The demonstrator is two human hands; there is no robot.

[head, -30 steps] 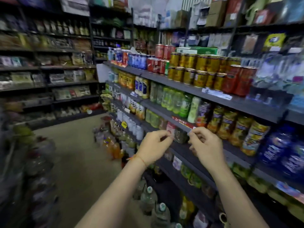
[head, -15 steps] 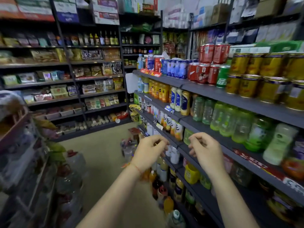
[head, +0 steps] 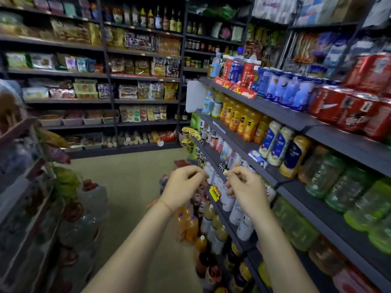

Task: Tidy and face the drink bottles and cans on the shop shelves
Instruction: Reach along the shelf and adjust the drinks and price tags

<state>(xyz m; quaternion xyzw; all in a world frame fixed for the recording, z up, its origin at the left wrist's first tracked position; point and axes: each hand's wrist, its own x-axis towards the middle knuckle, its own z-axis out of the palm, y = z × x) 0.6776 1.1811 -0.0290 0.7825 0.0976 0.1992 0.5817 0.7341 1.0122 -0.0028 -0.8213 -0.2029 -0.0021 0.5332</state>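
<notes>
left hand (head: 182, 187) and right hand (head: 246, 187) raised before shelf (head: 296, 191), fingers curled, holding nothing visible, white bottles (head: 237, 210) behind

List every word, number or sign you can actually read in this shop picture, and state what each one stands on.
"5": red shelf-edge tags on the top drinks shelf; their smaller print is blurred.
"茶": white bottles on the third shelf down.
Yellow tag between the hands: print unreadable.
All other bottle, can and packet labels: too small or blurred.
</notes>
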